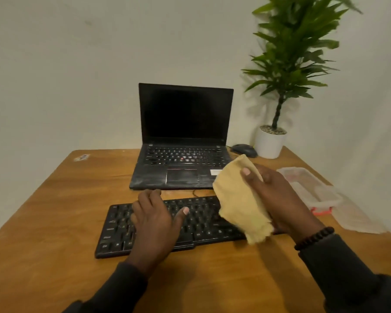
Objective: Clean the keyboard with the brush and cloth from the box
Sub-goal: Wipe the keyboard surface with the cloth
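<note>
Yellow cloth [240,197] is bunched up in the right hand [280,197], thumb pressed across the front and fingers wrapped behind it, held just over the right end of the black keyboard [203,224]. Left hand [154,220] lies palm down on the keyboard's left half, fingers loosely spread and gripping nothing, while the keyboard sits on the wooden table [54,222] in front of an open black laptop [183,136]. Clear plastic box [309,188] is off to the right near the table edge, with a mouse [244,150] and a white-potted plant [280,91] behind it.
</note>
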`<state>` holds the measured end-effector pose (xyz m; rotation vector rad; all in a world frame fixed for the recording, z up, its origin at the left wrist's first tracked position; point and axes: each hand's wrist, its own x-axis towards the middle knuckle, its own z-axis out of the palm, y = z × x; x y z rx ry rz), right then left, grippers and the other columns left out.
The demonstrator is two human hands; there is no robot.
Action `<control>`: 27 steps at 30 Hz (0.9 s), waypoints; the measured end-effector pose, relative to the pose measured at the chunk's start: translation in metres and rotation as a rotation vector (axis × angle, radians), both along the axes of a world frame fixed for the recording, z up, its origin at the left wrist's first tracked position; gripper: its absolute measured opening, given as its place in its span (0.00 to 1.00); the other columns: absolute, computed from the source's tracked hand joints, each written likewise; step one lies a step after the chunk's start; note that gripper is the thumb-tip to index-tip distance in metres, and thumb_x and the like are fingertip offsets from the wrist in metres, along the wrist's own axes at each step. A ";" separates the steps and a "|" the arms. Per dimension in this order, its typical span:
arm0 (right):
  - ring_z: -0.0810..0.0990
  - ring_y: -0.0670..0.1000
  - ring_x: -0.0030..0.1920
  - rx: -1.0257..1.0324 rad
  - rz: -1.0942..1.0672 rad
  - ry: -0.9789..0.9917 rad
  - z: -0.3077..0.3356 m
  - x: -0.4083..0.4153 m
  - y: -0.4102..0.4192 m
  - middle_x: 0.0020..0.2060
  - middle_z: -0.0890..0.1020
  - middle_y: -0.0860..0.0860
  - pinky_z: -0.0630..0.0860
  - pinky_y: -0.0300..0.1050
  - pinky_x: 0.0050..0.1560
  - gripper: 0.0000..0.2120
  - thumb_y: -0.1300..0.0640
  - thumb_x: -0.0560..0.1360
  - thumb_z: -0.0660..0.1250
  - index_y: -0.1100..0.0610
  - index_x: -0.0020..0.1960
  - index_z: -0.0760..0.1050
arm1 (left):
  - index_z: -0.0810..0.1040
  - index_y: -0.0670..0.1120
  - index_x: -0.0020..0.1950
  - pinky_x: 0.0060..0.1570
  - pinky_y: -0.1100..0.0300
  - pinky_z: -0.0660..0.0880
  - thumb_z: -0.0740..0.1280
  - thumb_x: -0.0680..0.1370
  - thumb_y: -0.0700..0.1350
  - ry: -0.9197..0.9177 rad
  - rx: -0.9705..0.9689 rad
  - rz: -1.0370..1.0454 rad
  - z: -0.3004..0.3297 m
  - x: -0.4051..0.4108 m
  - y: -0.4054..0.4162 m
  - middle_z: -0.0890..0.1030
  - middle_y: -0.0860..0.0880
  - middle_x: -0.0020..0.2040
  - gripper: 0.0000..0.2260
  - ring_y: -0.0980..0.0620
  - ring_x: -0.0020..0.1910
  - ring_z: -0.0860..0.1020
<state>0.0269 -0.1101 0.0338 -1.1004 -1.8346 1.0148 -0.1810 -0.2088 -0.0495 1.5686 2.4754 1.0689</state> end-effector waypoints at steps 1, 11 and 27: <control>0.78 0.40 0.49 0.007 -0.041 -0.047 -0.001 0.012 -0.001 0.50 0.80 0.39 0.71 0.40 0.46 0.13 0.42 0.79 0.59 0.43 0.60 0.75 | 0.59 0.46 0.74 0.66 0.53 0.61 0.62 0.78 0.63 0.007 0.005 -0.024 0.000 0.006 0.003 0.57 0.46 0.69 0.32 0.50 0.65 0.57; 0.80 0.44 0.45 -0.106 -0.063 -0.598 -0.043 0.128 -0.024 0.49 0.81 0.45 0.78 0.42 0.46 0.08 0.46 0.78 0.64 0.45 0.56 0.73 | 0.59 0.47 0.73 0.60 0.60 0.56 0.60 0.79 0.63 0.053 -0.026 -0.157 -0.008 0.055 0.017 0.57 0.48 0.67 0.30 0.54 0.62 0.56; 0.75 0.51 0.52 0.183 -0.304 -0.690 -0.063 0.057 0.021 0.53 0.78 0.54 0.74 0.44 0.51 0.18 0.45 0.80 0.59 0.57 0.62 0.72 | 0.67 0.38 0.70 0.66 0.43 0.62 0.63 0.80 0.58 -0.060 -0.058 0.280 0.006 -0.014 -0.006 0.68 0.35 0.68 0.28 0.36 0.67 0.65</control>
